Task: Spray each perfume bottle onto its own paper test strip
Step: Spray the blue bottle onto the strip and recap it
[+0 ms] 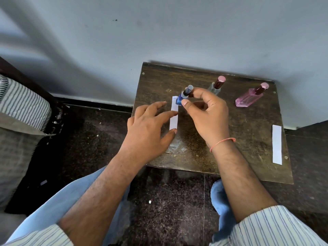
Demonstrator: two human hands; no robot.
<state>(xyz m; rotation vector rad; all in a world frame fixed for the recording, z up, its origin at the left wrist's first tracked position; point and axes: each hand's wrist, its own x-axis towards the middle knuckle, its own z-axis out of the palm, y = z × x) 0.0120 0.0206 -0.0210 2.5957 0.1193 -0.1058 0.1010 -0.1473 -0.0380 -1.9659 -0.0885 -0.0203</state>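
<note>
A small blue perfume bottle (180,98) with a dark cap stands at the far end of a white paper strip (174,115) on the dark wooden table (248,121). My right hand (207,114) pinches the bottle between thumb and fingertips. My left hand (150,128) lies spread beside the strip, its index fingertip and thumb touching the paper's left edge. A clear bottle with a maroon cap (217,86) stands behind my right hand. A pink bottle (248,98) lies tilted at the back right. A second white strip (277,144) rests near the table's right edge.
The small table stands against a pale wall, with dark speckled floor around it. A striped cushion or bedding (23,107) sits at the left. My knees in light blue trousers are below the table's front edge. A wet-looking patch (177,148) shows near the first strip.
</note>
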